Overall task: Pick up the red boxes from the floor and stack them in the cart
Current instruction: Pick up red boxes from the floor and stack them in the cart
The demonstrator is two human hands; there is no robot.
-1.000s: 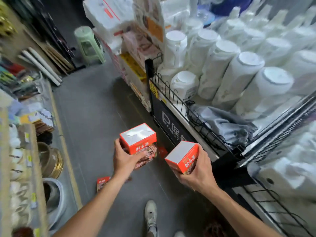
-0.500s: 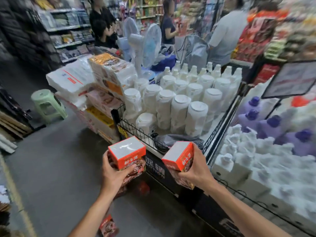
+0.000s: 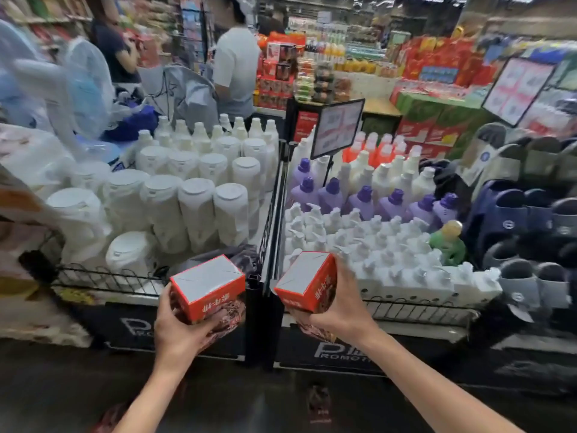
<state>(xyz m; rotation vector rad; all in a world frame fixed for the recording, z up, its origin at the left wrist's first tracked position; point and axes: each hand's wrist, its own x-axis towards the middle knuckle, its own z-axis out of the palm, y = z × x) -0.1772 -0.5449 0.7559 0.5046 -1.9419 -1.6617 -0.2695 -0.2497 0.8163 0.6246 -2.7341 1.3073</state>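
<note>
The left hand [image 3: 179, 326] is gripping a red box [image 3: 207, 287] with a white top; at its 3 o'clock, the right hand [image 3: 340, 303] is clutching another red box [image 3: 307, 284] alike.

The dark floor [image 3: 62, 398] bears one red box [image 3: 318, 404] lying flat.

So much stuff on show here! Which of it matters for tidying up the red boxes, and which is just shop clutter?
Part of the job:
- red box gripped by the left hand
- red box gripped by the right hand
- red box on the floor

Just lying about:
- white jugs
- purple-capped bottles
- pump bottles
- slippers
- green bottle
</note>
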